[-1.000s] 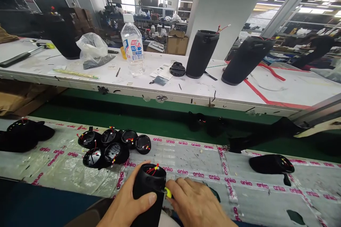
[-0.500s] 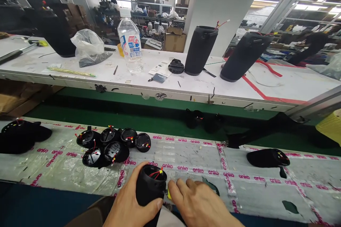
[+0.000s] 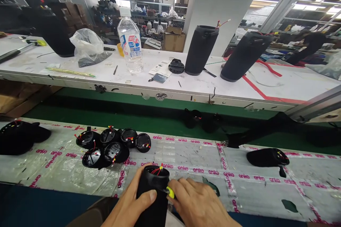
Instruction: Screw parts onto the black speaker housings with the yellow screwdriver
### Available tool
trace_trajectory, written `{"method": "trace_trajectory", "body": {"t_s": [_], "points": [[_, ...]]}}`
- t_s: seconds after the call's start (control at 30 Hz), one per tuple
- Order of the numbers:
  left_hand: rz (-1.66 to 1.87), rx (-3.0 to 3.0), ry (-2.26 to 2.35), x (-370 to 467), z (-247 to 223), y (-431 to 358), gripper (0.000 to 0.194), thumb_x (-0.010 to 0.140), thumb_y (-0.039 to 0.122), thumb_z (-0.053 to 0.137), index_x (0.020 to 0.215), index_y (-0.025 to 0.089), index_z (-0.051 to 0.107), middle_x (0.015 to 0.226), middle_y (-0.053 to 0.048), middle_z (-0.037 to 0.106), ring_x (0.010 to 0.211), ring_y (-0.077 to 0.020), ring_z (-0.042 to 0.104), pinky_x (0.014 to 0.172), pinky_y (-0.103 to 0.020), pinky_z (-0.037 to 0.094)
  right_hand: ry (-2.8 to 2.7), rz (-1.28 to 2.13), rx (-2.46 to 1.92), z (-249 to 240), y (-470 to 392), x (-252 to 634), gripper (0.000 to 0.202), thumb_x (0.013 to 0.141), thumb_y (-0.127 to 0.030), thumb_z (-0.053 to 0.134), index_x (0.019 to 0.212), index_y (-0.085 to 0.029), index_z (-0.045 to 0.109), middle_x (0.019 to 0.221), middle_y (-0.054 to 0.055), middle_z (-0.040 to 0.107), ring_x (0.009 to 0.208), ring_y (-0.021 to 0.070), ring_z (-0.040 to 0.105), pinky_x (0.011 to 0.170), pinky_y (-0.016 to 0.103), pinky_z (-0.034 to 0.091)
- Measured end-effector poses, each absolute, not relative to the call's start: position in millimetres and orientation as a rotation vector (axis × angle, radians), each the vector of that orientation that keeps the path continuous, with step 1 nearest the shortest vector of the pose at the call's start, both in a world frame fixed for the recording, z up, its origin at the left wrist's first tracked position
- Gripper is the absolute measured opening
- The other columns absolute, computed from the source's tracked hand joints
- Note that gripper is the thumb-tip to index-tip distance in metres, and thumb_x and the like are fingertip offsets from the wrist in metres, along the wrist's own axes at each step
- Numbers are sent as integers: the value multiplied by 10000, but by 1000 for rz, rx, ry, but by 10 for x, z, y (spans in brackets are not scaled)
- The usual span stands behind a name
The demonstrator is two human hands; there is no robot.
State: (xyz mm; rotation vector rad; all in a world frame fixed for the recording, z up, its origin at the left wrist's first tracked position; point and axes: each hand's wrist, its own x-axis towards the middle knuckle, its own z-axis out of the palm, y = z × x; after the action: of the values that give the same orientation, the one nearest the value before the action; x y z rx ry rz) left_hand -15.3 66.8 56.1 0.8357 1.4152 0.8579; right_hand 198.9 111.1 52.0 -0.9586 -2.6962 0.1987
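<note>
My left hand is wrapped round a black fabric-covered speaker housing, with the thumb across its front. Its open top end faces up and shows red wires with a small yellow connector. At the housing's right side, just below the rim, my right hand is closed on a small tool with a yellow handle. The tool's tip points at the housing; most of it is hidden by my fingers, so its exact kind is unclear.
Several wired black housings stand in a group on the plastic-covered bench, others at far left, one lying at right. The white shelf beyond carries a water bottle, a plastic bag and tall black housings.
The housing has turned more upright and shifted slightly right, and my left thumb has moved higher with it. More of the yellow handle shows at my right fingertips.
</note>
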Motion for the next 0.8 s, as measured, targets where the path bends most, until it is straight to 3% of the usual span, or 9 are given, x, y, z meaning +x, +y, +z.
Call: {"method": "trace_trajectory", "body": {"t_s": [0.2, 0.47, 0.63, 0.8], "points": [[873, 949, 1416, -173, 522, 707, 770, 669, 528, 768, 1351, 268, 521, 1305, -86, 677, 1286, -381, 542, 1162, -541, 321, -2811, 50, -915, 573, 1098, 1962, 187, 923, -231, 621, 1023, -233, 462, 755, -43, 604, 609, 174, 606, 483, 342, 327], [902, 995, 1543, -148, 575, 676, 673, 637, 408, 750, 1265, 271, 552, 1204, -55, 713, 1195, -367, 597, 1042, -462, 448, -2855, -99, -885, 601, 1075, 1930, 248, 836, -216, 659, 957, -236, 443, 698, -51, 584, 519, 174, 575, 429, 354, 272], [899, 1010, 1759, -40, 599, 665, 665, 588, 266, 688, 1243, 263, 570, 1155, -56, 722, 1164, -375, 617, 1020, -487, 467, -2901, -254, -873, 673, 1070, 1893, 308, 795, -275, 708, 938, -235, 438, 647, -53, 574, 423, 179, 539, 380, 383, 162], [913, 1034, 1850, 5, 596, 659, 644, 588, 298, 680, 1221, 243, 573, 1139, -77, 707, 1111, -371, 639, 1028, -536, 453, -2872, -267, -934, 653, 1045, 1850, 319, 789, -296, 715, 930, -238, 435, 646, -51, 577, 417, 181, 540, 372, 386, 157]]}}
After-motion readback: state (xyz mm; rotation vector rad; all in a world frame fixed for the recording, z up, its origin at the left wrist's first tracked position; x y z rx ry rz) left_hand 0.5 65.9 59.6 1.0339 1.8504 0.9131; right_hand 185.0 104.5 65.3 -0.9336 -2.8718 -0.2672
